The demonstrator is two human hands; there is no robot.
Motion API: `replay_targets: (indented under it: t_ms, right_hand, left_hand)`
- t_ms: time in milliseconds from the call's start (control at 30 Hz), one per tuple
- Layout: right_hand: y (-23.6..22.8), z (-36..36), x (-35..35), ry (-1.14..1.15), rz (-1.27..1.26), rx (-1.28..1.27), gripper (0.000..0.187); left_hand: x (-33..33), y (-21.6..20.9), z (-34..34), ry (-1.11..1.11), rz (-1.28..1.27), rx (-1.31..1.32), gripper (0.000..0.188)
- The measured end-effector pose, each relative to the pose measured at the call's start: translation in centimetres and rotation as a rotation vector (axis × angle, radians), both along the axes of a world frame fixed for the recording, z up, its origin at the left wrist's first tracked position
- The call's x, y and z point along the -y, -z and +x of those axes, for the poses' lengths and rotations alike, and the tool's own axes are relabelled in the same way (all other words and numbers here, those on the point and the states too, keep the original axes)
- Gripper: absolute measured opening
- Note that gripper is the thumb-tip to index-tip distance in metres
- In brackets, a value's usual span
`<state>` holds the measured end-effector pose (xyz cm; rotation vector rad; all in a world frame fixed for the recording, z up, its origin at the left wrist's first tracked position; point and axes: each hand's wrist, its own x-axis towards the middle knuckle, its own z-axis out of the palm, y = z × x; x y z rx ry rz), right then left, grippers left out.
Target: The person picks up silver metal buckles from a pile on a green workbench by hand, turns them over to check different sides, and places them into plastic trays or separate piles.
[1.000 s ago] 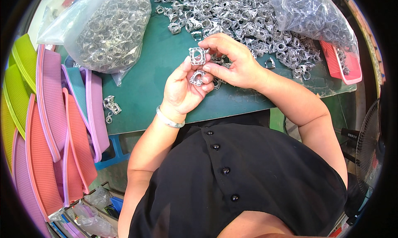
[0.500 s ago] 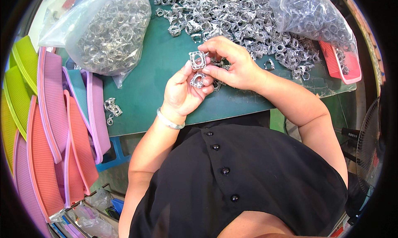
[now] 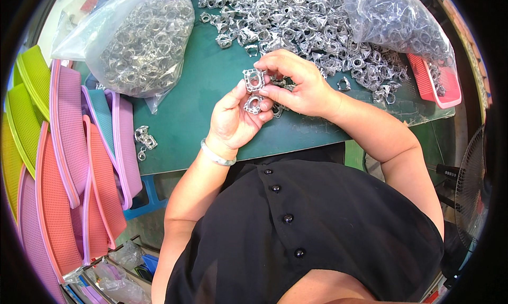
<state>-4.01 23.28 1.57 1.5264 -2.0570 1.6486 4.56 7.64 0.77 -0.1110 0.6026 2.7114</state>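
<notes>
My left hand (image 3: 231,116), with a pale bangle at its wrist, is closed around openwork silver-coloured metal pieces. One squarish metal piece (image 3: 254,79) stands at its fingertips, and a rounder ring-like piece (image 3: 253,104) sits just below in the fingers. From the right, my right hand (image 3: 301,84) pinches the squarish piece between thumb and forefinger, so both hands touch it. Under the right palm, more metal pieces (image 3: 279,109) show in part; whether they are held or lie on the table cannot be told.
A large heap of similar metal pieces (image 3: 296,18) covers the far table (image 3: 196,124). Filled clear bags (image 3: 143,44) stand left and right, the right one over a pink basket (image 3: 436,84). Colourful baskets (image 3: 69,124) are stacked at left. A fan (image 3: 471,182) is at right.
The squarish piece has turned slightly in my fingers and shifted a little to the right. Both hands keep nearly the same place.
</notes>
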Motion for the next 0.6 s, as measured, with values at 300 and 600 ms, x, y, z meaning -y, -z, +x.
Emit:
replay_targets:
  t_ms: [300,600]
  right_hand:
    - [-0.03,0.05,-0.01,0.022,-0.012,-0.010,0.040]
    - [-0.05,0.16,0.17,0.052,-0.047,0.043,0.036]
  left_hand:
    - [0.04,0.25,-0.01,-0.001,0.022,-0.004,0.037]
    - [0.43,0.22,0.15,-0.084,-0.096,-0.053,0.031]
